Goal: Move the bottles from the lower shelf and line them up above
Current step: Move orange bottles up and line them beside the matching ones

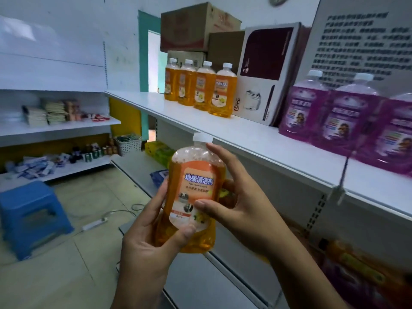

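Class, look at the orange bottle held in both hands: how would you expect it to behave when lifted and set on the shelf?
The orange bottle looks nearly full, so probably heavy for its size. Its glossy plastic may be slippery, which might explain why both the left hand and right hand grip it. Tall and narrow, it could tip if nudged.

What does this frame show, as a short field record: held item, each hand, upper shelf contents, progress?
held item: orange bottle, white cap, upright, below the upper shelf
left hand: grips the bottle's lower part
right hand: thumb on the label, fingers round the far side
upper shelf contents: four orange bottles in a row, white box, purple bottles
progress: held bottle not yet placed above
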Motion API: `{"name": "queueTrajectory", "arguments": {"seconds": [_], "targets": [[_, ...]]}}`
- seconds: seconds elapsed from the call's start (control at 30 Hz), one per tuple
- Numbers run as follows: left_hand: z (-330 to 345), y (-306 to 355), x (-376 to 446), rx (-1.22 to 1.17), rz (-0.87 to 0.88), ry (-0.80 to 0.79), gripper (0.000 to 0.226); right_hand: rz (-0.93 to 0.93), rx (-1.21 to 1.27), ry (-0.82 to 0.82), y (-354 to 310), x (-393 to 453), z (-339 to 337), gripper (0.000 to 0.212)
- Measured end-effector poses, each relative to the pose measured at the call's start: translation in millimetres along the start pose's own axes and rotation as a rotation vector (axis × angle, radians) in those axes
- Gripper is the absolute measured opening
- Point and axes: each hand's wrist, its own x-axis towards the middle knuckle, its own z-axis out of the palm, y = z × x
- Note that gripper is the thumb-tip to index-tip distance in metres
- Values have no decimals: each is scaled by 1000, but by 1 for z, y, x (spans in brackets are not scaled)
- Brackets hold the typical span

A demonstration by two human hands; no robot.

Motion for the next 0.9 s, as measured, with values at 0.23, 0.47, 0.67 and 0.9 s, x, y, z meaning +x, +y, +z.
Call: {"name": "queueTrajectory", "arguments": {"seconds": [0.23, 0.47, 0.67, 0.9], "targets": [[0, -5, 118, -135, 127, -127, 80, -118, -118, 110, 12, 99, -16, 81], [6, -9, 214, -105, 251, -232, 67, -210, -278, 336, 17, 167, -17, 89], [32, -17, 259, -126, 202, -457, 79, -178, -397, 492, 22, 186, -30, 88], [56, -25, 299, -16, 206, -844, 82, -64, -639, 679, 32, 189, -35, 92]]}}
